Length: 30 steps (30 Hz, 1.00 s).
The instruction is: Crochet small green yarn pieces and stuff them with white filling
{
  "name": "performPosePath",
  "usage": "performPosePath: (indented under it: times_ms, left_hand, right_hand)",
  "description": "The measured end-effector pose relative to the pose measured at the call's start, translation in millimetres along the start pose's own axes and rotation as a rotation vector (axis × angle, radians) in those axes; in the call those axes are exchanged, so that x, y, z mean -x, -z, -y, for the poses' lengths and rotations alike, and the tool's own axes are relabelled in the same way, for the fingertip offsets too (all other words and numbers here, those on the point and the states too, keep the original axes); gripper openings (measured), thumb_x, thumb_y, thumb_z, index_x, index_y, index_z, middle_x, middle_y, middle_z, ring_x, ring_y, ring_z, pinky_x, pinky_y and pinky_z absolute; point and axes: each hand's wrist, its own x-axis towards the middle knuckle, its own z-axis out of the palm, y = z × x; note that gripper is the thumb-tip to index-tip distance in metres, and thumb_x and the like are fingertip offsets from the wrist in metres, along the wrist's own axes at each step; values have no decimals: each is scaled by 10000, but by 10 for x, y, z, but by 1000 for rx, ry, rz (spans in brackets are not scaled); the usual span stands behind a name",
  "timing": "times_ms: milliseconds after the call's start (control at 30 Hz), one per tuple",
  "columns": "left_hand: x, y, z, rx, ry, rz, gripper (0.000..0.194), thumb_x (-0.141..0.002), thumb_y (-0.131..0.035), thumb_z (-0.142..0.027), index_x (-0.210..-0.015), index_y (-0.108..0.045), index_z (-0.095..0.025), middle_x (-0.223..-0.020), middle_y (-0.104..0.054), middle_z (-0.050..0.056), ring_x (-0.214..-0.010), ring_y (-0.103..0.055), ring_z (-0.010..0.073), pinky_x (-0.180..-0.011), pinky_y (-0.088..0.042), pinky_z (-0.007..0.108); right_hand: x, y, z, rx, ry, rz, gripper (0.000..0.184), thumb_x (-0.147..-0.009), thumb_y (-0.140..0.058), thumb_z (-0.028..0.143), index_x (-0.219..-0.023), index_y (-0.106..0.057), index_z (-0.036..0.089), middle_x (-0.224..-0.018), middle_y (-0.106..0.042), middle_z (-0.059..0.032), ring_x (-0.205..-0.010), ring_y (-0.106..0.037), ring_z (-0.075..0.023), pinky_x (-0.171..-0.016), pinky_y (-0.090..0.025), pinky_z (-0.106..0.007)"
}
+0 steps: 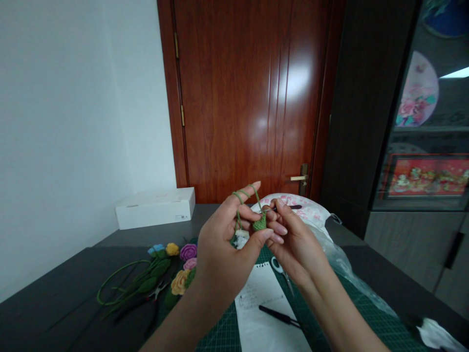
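Observation:
A small green crochet piece is pinched between the thumb and fingers of my left hand. Green yarn loops round the raised index finger of that hand and runs down to the piece. My right hand grips a crochet hook by its dark handle. The hook's thin metal shaft points left and meets the top edge of the green piece; its tip is too small to make out. Fingers of my right hand also come close to the piece's right side.
Crocheted flowers with green stems and pliers lie left. A written paper sheet, a black pen-like tool and scissors rest on the green cutting mat. A white box and a pink-patterned bag stand behind.

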Motion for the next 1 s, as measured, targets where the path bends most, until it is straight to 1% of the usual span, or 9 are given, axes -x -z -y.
performPosePath:
  times_ms: [133,200,367,500,600,733,833,933,1000]
  left_hand:
    - [1,0,13,8,9,-13,440,-738,-810,-85,-1136,-721,-249,-1174,-737,84,-933,-708,237,-843,-614,403]
    - [-1,-2,16,21,12,-12,428,-736,-811,-83,-1120,-718,-247,-1192,-733,87,-948,-708,240,-839,-617,399]
    - [-21,-11,-7,126,53,24,464,-771,-795,-82,-1197,-684,-228,-1240,-715,97,-880,-712,193,-814,-629,349]
    - [-49,-5,-27,239,90,59,517,-795,-785,-91,-1279,-644,-205,-1241,-704,112,-790,-703,155,-683,-614,282]
    - [-66,0,-32,295,104,84,543,-793,-789,-96,-1300,-615,-183,-1255,-687,125,-747,-692,135,-612,-594,252]
    - [-65,8,-46,293,114,110,559,-799,-790,-112,-1319,-587,-153,-1097,-713,97,-706,-674,125,-609,-589,247]
    - [-61,29,-45,258,128,146,602,-813,-778,-120,-1373,-558,-147,-997,-714,70,-702,-667,129,-616,-582,249]
    - [-73,65,-24,238,126,175,656,-821,-777,-131,-1424,-520,-132,-897,-701,40,-720,-671,143,-647,-581,260]
    - [-87,83,-9,258,132,195,713,-812,-790,-133,-1456,-484,-120,-872,-694,33,-742,-678,154,-659,-582,264]
  right_hand:
    - [3,1,6,-42,-16,12,276,-741,-899,345,-761,-695,160,-654,-591,39,-462,-311,-11,-406,-338,-80]
    - [6,0,7,-30,-7,21,268,-752,-890,348,-771,-697,164,-650,-584,43,-463,-309,-13,-410,-335,-80]
    - [21,1,16,53,81,40,275,-807,-841,375,-753,-661,174,-604,-535,53,-469,-331,-38,-413,-327,-114]
    - [44,4,42,167,190,47,319,-892,-750,417,-723,-599,192,-561,-512,56,-472,-390,-69,-450,-374,-164]
    - [57,7,65,235,230,38,355,-934,-685,446,-705,-557,208,-529,-528,46,-477,-442,-96,-480,-412,-204]
    - [65,16,85,272,256,71,340,-956,-651,446,-729,-536,221,-557,-553,48,-472,-456,-107,-502,-438,-239]
    - [70,23,90,285,279,103,308,-964,-658,396,-742,-554,209,-646,-590,45,-465,-428,-76,-476,-376,-218]
    - [73,31,98,311,297,127,261,-949,-689,363,-767,-609,193,-707,-604,36,-484,-416,-55,-473,-319,-202]
    - [69,38,112,312,260,154,261,-937,-705,376,-772,-632,187,-694,-581,38,-491,-397,-53,-475,-306,-197]
